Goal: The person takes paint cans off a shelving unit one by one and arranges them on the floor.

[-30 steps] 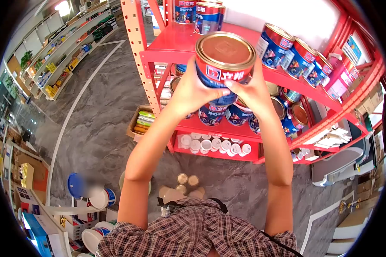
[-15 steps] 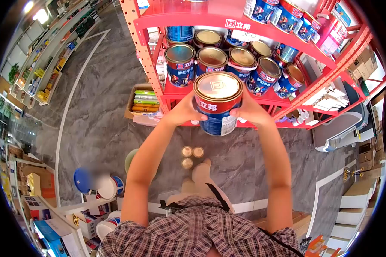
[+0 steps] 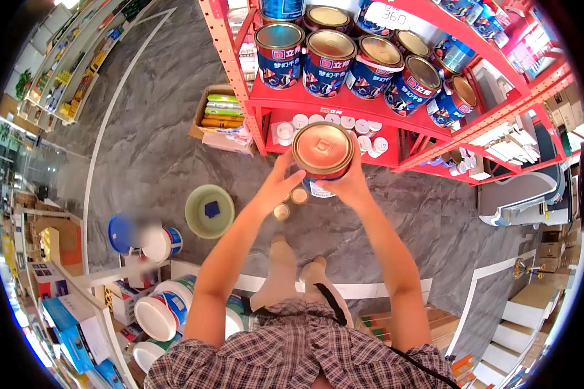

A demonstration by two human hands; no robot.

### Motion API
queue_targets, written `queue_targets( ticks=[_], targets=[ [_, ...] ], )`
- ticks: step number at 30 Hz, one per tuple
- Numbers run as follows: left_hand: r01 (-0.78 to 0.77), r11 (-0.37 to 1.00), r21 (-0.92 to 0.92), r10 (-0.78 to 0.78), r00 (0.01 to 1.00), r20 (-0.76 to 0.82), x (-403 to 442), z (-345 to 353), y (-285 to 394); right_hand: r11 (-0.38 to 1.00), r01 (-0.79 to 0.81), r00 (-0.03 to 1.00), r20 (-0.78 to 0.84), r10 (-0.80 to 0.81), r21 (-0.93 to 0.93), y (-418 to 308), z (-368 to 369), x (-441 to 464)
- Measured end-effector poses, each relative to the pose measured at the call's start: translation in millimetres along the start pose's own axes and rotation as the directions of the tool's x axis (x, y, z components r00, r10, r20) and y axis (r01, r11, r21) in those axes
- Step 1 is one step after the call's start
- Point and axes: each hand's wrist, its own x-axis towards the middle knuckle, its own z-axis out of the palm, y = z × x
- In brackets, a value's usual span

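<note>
"So, where is the can (image 3: 323, 167) at this moment?"

"Just in front of the red shelf (image 3: 370, 120), gripped between two hands. Its gold lid (image 3: 323, 146) is on and faces up towards the camera."

"What is the left hand (image 3: 279, 187) doing?"

"Grasping the can on its left side, thumb near the front. Some of its fingers are hidden behind the can."

"And the right hand (image 3: 349, 186)?"

"Grasping as well, pressed to the opposite side, with the thumb reaching round the front below the rim. Its other fingers are mostly out of sight."

"Is the can touching the red shelf?"

"It looks apart from it. Part of the lowest board is hidden behind the can, with white tubs (image 3: 283, 132) in a row there."

"What stands higher up?"

"On the red shelf's next board are blue and red cans (image 3: 329, 70), close together, and a white sign (image 3: 388, 14) reading 360 shows above them."

"And on the floor?"

"Small tins (image 3: 281, 212) sit in front of the red shelf, partly covered by the held can. A box (image 3: 199, 120) of bright packets (image 3: 224, 111) is just beside the red shelf's left end. Out in front of that same end is a green bucket (image 3: 196, 217) with a blue cloth (image 3: 212, 209) inside. Farther from the red shelf, past the bucket, are white pails (image 3: 156, 319)."
</note>
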Motion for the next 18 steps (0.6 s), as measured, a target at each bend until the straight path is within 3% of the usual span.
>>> queue_targets(
  ticks=[2,4,6,8,9,10,12,14,18],
  targets=[
    [0.051,0.998,-0.022,-0.051,0.998,-0.021,-4.2,15.1,-14.9,0.995,-0.062,0.996,0.055,0.066,-0.076,34.7,-4.9,-16.5],
    [0.109,0.993,-0.045,-0.110,0.993,-0.037,-11.3,25.3,-47.1,0.993,-0.122,0.989,0.086,0.121,-0.004,73.7,-5.6,-39.5],
    [0.039,0.984,0.176,-0.022,0.995,-0.097,-15.8,31.3,-97.1,0.982,-0.177,0.978,0.122,0.169,0.065,103.7,-8.2,-57.3],
    [0.084,0.991,0.101,-0.067,0.984,-0.162,-34.3,37.7,-136.0,0.933,-0.261,0.922,0.223,0.317,-0.248,133.4,-8.6,-76.4],
    [0.109,0.989,0.095,-0.084,0.969,-0.233,-43.2,36.6,-168.8,0.934,-0.168,0.947,0.212,0.242,-0.314,182.4,-4.7,-95.3],
    [0.132,0.987,0.090,-0.099,0.949,-0.299,-49.8,35.8,-197.9,0.934,-0.170,0.944,0.219,0.246,-0.314,198.1,-2.5,-102.7],
    [0.169,0.985,0.036,-0.152,0.944,-0.291,-65.7,33.6,-258.1,0.909,-0.351,0.876,0.265,0.404,-0.226,230.4,5.3,-118.3],
    [0.206,0.973,-0.100,-0.229,0.904,-0.361,-81.3,32.8,-325.5,0.899,-0.368,0.863,0.272,0.426,-0.238,279.6,10.4,-137.1],
    [0.231,0.971,-0.065,-0.238,0.894,-0.379,-92.9,19.3,-442.3,0.869,-0.424,0.834,0.264,0.484,-0.255,388.1,25.6,-166.1]
  ],
)
